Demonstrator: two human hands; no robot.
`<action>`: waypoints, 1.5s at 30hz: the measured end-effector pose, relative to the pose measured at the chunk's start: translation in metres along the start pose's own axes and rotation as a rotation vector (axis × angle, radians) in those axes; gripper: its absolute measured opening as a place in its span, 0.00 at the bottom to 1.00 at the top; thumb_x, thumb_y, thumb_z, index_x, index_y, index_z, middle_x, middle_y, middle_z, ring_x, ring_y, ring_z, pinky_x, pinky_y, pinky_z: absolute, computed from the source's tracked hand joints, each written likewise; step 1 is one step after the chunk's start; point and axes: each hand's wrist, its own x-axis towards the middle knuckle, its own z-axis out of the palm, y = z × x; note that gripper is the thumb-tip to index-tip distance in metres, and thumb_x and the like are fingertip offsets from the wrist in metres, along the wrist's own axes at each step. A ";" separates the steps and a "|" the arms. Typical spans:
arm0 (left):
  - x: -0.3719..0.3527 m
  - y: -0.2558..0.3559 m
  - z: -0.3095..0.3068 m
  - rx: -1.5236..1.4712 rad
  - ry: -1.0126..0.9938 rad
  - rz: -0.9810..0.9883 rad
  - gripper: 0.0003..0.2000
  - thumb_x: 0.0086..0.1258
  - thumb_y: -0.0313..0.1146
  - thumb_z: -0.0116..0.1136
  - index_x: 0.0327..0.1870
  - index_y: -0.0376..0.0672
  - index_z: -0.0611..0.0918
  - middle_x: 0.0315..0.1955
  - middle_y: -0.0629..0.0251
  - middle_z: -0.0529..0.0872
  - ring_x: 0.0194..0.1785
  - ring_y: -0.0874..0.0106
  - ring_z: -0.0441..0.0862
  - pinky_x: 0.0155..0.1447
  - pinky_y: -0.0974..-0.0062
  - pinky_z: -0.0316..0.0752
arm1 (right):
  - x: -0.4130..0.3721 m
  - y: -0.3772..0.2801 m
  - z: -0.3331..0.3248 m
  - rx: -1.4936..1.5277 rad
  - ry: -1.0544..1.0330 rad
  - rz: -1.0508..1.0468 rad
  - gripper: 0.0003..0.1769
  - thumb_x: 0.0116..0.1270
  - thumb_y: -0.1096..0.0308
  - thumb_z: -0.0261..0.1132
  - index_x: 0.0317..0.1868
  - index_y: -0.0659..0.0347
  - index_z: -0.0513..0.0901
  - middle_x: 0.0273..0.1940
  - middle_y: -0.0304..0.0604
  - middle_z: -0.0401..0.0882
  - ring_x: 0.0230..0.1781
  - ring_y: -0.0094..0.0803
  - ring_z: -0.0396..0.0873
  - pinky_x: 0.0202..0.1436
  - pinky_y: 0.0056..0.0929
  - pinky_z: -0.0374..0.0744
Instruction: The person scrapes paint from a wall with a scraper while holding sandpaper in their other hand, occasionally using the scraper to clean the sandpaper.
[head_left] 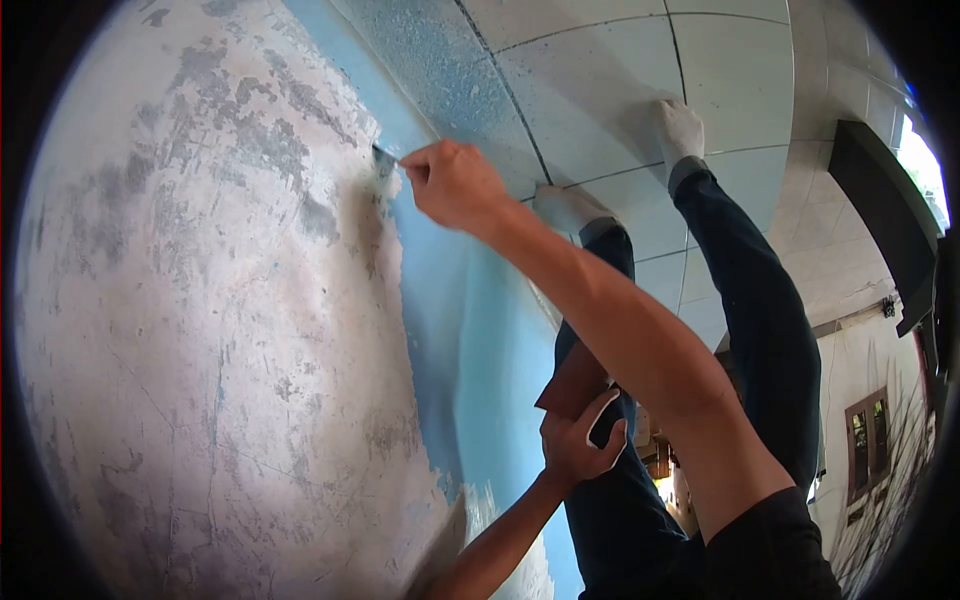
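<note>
Your hands are apart: your right hand (458, 185) is pinched around a small dark blade (385, 160), set at the ragged border on the wall, while your left hand (575, 445), lower down, is closed around a reddish-brown flat piece (575, 385) beside your leg. The blade looks light, thin and fairly stiff, best gripped well back from its edge; the flat piece seems light too, its straight sides suiting a broad hold, though you cannot tell its material. Beyond them, the blue paint (490, 330) looks smooth and probably brittle along its jagged rim, the bare wall (280, 300) chalky, mottled and scratched, and the tiled floor (590, 90) hard, with bluish specks near the wall
</note>
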 end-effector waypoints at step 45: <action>0.005 0.001 -0.002 -0.015 0.019 0.007 0.20 0.61 0.40 0.72 0.55 0.47 0.90 0.53 0.49 0.90 0.55 0.51 0.88 0.61 0.58 0.82 | 0.031 0.011 0.005 -0.021 -0.056 0.104 0.17 0.71 0.68 0.61 0.54 0.46 0.93 0.53 0.49 0.90 0.53 0.50 0.88 0.59 0.43 0.87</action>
